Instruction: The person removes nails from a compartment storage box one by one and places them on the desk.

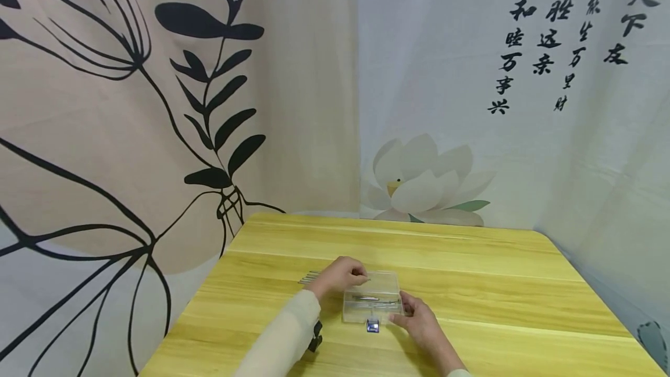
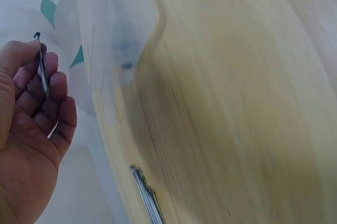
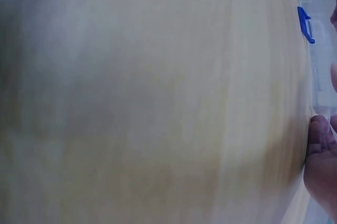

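On the table stands a clear plastic box (image 1: 348, 310) with its lid (image 1: 384, 281) raised and a blue latch (image 1: 373, 326) at the front. Slim metal pieces (image 1: 366, 298) lie inside it. My left hand (image 1: 340, 275), over the box's back left, pinches a slim metal rod (image 2: 43, 71) with a small dark knob at one end. The right side of the box is held by my right hand (image 1: 419, 319), thumb in front and fingers along the side. In the right wrist view only part of that hand (image 3: 321, 166) shows.
Several slim metal rods (image 1: 309, 277) lie side by side on the wooden table (image 1: 471, 284), left of the box and partly behind my left forearm. A printed curtain (image 1: 309, 86) hangs behind the table's far edge.
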`<state>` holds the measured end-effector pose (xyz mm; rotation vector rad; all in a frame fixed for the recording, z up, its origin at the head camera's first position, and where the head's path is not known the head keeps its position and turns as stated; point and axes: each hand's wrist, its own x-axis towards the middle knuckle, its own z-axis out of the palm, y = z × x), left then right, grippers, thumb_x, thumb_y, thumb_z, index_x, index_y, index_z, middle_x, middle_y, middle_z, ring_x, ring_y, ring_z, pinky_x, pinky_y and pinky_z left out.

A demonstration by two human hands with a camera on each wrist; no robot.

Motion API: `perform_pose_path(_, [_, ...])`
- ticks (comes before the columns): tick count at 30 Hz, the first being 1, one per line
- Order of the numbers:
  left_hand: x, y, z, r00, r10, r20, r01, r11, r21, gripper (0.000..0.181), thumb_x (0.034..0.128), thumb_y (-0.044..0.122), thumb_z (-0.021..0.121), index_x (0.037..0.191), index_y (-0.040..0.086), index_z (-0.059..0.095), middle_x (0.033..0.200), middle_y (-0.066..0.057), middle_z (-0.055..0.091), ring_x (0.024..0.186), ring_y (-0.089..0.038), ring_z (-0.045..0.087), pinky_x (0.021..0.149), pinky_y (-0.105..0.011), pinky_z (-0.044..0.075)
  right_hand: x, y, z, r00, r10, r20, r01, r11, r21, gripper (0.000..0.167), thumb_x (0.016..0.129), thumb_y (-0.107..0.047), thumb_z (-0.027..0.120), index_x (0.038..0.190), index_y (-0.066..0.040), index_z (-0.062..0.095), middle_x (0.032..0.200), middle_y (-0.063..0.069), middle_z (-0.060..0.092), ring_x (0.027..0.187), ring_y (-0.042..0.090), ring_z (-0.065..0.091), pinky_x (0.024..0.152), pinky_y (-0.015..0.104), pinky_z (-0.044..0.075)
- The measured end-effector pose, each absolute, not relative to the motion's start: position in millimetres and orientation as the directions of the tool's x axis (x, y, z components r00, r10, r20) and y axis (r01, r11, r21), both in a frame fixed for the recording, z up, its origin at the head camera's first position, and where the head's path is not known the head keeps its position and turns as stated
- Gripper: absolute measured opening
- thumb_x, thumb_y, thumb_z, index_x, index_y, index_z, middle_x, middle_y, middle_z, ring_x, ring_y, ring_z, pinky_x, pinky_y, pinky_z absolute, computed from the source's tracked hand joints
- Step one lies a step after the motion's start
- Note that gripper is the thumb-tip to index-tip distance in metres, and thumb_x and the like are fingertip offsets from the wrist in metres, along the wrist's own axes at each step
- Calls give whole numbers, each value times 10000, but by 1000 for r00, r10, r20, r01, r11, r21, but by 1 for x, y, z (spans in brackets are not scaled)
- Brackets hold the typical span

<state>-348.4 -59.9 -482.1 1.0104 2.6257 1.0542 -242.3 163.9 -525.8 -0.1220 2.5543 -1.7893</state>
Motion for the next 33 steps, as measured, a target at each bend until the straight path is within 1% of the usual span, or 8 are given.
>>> perform_pose_path(6, [-349,-84,-484,-792,606,76,482,544,687,133,961,87,640,964,16,753,869,6,697,697,-70,503,647,-257,449,-241,163,-527,-997,-70,22,-47,373,-927,722,848,-42,758,1402,198,362,1143,192,637,1028,300,616,888,432,519])
perform_pose_path(11, [-349,-108,-486,-808,586,63,457,554,696,132,984,115,622,981,51,738,933,31,678,745,-91,525,676,-287,459,-240,162,-527,-998,-62,16,-38,381,-924,725,851,-64,764,1405,189,371,1162,194,599,1053,308,598,916,452,503])
perform_pose_path(13, [-348,-119,-487,-810,583,57,450,558,697,144,1004,134,601,998,52,719,944,9,668,757,-97,522,683,-293,453,-240,161,-527,-998,-59,11,-33,377,-926,724,851,-66,765,1404,188,374,1169,200,588,1059,317,594,919,454,501])
perform_pose_path(17, [-343,-139,-488,-810,584,58,459,568,683,158,1033,147,552,1016,34,661,922,-82,637,739,-114,490,666,-307,429,-240,161,-527,-998,-57,13,-33,379,-925,721,851,-66,766,1403,186,377,1178,211,594,1072,337,594,920,456,501])
perform_pose_path(19, [-342,-149,-488,-815,577,59,459,579,674,157,1043,145,530,1009,32,633,913,-101,621,734,-115,482,660,-305,419,-240,161,-526,-998,-57,16,-37,387,-921,721,851,-69,767,1403,184,379,1182,211,595,1077,342,593,922,459,500])
perform_pose_path(27, [-336,-178,-488,-846,529,69,438,615,656,124,1038,92,523,945,37,583,801,-10,502,704,-136,443,633,-305,380,-242,163,-525,-999,-50,21,-39,387,-921,719,842,-42,763,1401,188,376,1153,185,634,1056,326,610,912,453,507])
perform_pose_path(30, [-334,-183,-490,-857,512,58,419,626,658,111,1030,73,532,940,44,591,803,-3,507,718,-144,449,636,-306,380,-243,164,-527,-998,-56,18,-39,389,-920,732,841,-59,768,1407,184,372,1149,160,646,1060,316,612,914,453,506])
perform_pose_path(33, [-334,-186,-495,-863,502,48,405,633,659,109,1021,69,548,934,43,607,813,-4,519,727,-148,454,637,-306,384,-243,165,-528,-998,-64,14,-38,394,-918,746,844,-76,771,1413,182,364,1164,172,639,1074,330,606,921,463,501])
